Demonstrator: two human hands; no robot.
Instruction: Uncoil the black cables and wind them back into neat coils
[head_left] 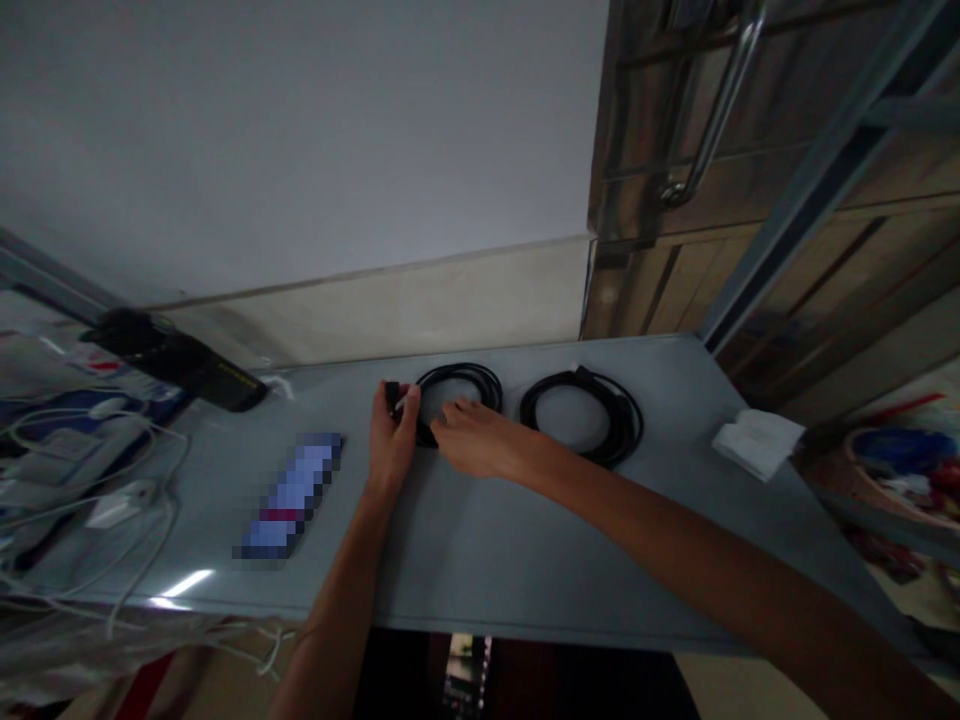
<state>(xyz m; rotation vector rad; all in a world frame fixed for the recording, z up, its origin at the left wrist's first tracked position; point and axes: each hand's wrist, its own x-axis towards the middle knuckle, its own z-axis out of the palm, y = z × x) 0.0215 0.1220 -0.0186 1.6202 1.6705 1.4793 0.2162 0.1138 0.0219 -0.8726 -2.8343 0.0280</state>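
Note:
Two coils of black cable lie on the grey table [517, 560]. My left hand [394, 425] is closed around a black connector [392, 393] at the left edge of the left cable coil [487, 380]. Closed over the front part of that same coil is my right hand [469, 435]; what its fingers pinch is too small to tell. The right cable coil [626, 425] rests flat beyond my right forearm, touched by neither hand.
A phone [296, 495] with a lit, blurred screen lies left of my left forearm. Behind it is a black cylindrical object [187, 365]. White cables and a white adapter [120, 505] crowd the left end. Crumpled white paper [759, 442] sits near the right edge.

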